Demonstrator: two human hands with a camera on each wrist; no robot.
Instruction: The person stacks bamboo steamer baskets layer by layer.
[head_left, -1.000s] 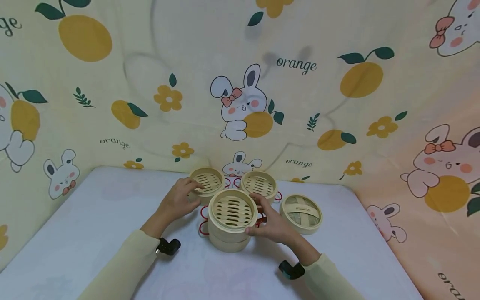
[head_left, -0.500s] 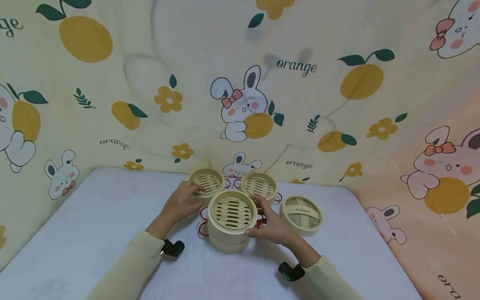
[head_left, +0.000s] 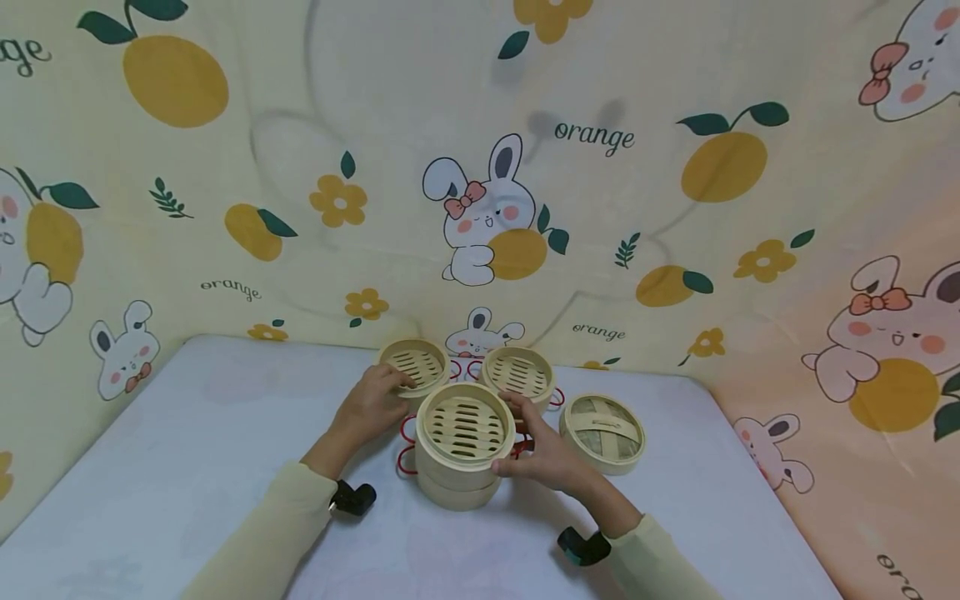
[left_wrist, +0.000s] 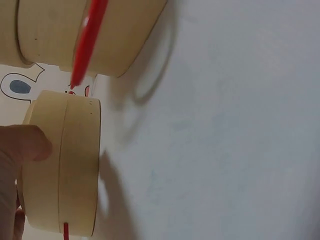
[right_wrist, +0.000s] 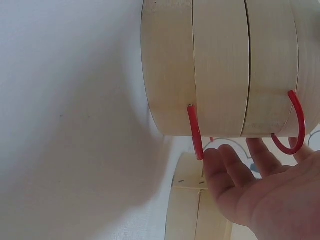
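Two stacked bamboo steamer baskets (head_left: 457, 487) stand upright at the middle of the table, red loop handles on their sides. My right hand (head_left: 546, 450) holds the upper basket's right side, thumb in front and fingers behind. In the right wrist view, the fingers (right_wrist: 235, 170) curl beside the red handles (right_wrist: 196, 134). Behind, to the left, sits another steamer basket (left_wrist: 80, 170) with a slatted base. My left hand (head_left: 372, 406) grips its near left side. In the left wrist view, the thumb (left_wrist: 31, 142) lies on its outer wall; the other fingers are mostly hidden.
A further slatted basket (head_left: 517, 372) stands at the back right, just behind the stack. To its right lies a round woven lid (head_left: 604, 430) with a strap across the top. A patterned cloth (head_left: 375, 167) hangs behind the white table (head_left: 247, 417).
My left wrist and forearm have shifted slightly right, while the fingers stay at the back left basket. My right hand and the baskets have hardly moved.
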